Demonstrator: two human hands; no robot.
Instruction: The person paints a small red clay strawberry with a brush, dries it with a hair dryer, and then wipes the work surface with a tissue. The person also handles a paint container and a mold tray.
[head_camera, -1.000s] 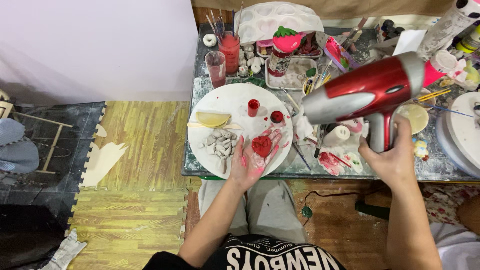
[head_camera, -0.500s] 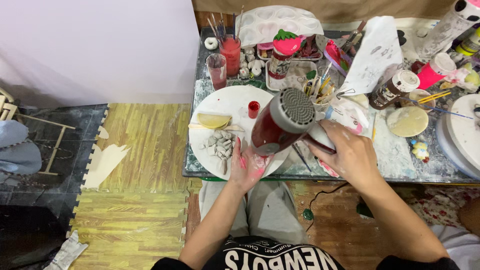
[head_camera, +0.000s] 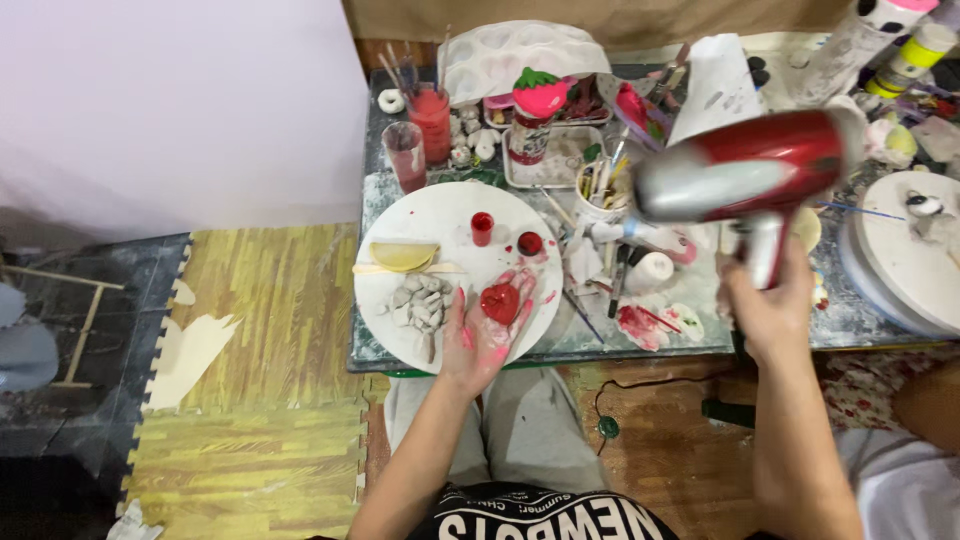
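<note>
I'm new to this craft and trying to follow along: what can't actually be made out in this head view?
- Hair dryer: motion-blurred; its nozzle end and switch are unclear.
- Right hand: its fingers wrap the handle, out of sight.
- Red heart piece on the left hand: underside hidden by the palm.
- Grey lumps on the white plate: too small to identify.

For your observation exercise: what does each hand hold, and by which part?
Right hand grips the red hair dryer by its handle; left hand cradles a red heart-shaped piece on its open palm.
</note>
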